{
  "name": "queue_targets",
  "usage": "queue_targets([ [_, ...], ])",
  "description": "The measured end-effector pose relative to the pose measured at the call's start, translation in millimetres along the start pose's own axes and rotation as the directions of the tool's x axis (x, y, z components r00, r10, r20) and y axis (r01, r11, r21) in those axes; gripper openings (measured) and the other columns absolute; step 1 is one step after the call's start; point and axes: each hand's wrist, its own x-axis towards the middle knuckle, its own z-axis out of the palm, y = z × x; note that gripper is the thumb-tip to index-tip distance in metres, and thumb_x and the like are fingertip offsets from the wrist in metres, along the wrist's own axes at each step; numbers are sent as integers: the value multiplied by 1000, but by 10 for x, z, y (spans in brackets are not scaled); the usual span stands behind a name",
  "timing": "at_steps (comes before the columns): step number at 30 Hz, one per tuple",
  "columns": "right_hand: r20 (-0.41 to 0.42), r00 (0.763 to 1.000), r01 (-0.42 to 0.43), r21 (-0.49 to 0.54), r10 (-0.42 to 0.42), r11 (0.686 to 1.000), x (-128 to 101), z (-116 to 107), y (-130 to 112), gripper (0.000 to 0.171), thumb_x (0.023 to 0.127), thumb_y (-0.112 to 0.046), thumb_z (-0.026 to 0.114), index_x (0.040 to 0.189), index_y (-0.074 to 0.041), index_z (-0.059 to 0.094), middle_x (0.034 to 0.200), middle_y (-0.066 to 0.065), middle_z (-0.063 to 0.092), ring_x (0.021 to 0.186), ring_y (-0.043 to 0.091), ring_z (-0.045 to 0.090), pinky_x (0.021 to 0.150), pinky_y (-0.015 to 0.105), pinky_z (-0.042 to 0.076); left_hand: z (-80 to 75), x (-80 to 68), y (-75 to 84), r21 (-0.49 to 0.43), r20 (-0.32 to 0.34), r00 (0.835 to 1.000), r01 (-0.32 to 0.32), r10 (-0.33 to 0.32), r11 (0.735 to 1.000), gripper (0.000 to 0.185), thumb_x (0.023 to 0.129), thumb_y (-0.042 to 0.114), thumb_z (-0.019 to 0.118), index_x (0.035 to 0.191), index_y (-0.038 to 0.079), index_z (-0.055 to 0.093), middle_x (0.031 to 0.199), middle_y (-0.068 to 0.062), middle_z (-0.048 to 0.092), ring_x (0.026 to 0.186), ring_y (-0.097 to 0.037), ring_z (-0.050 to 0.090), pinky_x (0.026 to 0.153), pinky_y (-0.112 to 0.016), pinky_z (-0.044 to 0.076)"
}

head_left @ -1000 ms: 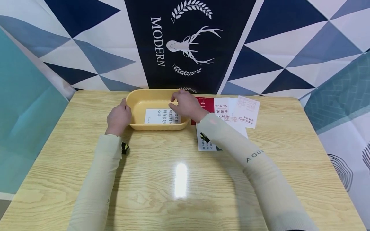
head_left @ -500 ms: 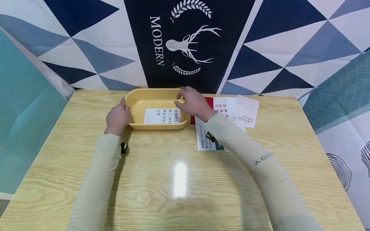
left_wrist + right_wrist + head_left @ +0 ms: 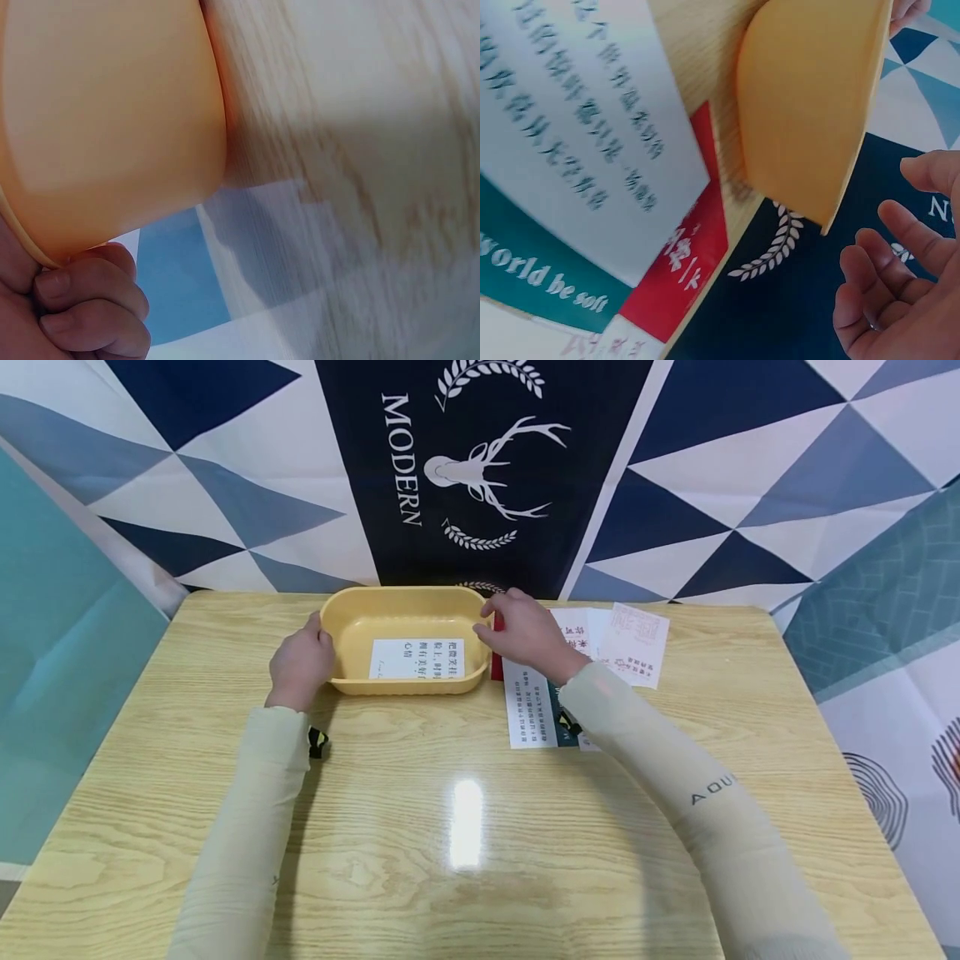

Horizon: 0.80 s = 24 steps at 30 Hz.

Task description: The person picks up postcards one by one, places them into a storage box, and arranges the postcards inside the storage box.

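A yellow plastic basin point(image 3: 401, 687) stands at the back of the table, with one white printed card point(image 3: 417, 659) lying flat on its bottom. My left hand point(image 3: 302, 662) holds the basin's left end; in the left wrist view its curled fingers point(image 3: 97, 296) pinch the rim. Just past the basin's right end is my right hand point(image 3: 528, 631), holding nothing, its fingers loosely bent in the right wrist view. Under and beside that hand lie several overlapping cards: a white and green one point(image 3: 528, 710), a red one point(image 3: 498, 653) and a pale one with pinkish print point(image 3: 637, 643).
The wood-grain table point(image 3: 390, 827) reaches up to a patterned cloth backdrop point(image 3: 480, 477) right behind the basin. Teal cloth point(image 3: 67, 693) hangs along the left side. A bright light reflection shows on the tabletop.
My right hand has moved right, from over the basin's right end to above the loose cards, uncovering more of the card inside. The left hand keeps its hold on the basin.
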Motion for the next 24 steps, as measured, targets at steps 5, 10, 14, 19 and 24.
queue_targets([
  [5,-4,999,-48,11,48,999,-48,5,110,44,89,-42,56,123,-14,57,108,7,54,93,22,52,84,35,50,-3,-6,5,-2,11,1000,0,0,1000,53,100,25,17,150,5,17,110,-32,59,84,-41,60,61,-46,45],
  [10,4,996,-89,32,89,996,-90,6,204,48,87,-42,58,125,-14,54,112,7,54,96,23,52,85,37,50,7,-4,-12,-5,3,1000,-14,14,1000,53,100,25,17,150,6,18,112,-32,58,85,-42,60,61,-47,45],
  [14,-1,994,-105,46,105,993,-130,-8,280,50,87,-41,59,128,-13,52,113,8,54,98,23,52,86,38,50,13,5,-27,-6,-10,1000,-15,15,1000,53,100,26,17,150,8,21,116,-31,57,91,-44,59,65,-51,46],
  [19,2,990,-141,64,141,988,-195,-33,401,53,86,-41,60,130,-13,50,124,9,52,104,24,50,91,40,48,11,20,-25,-5,-9,1000,-19,19,1000,53,100,26,17,149,7,22,111,-30,59,86,-42,60,62,-49,45],
  [24,-20,985,-167,78,169,983,-274,-39,554,52,86,-40,59,129,-11,50,117,10,53,98,24,50,84,38,49,-6,23,-2,-3,9,1000,-10,10,1000,53,100,26,17,149,7,21,113,-31,58,88,-42,59,63,-49,45],
])
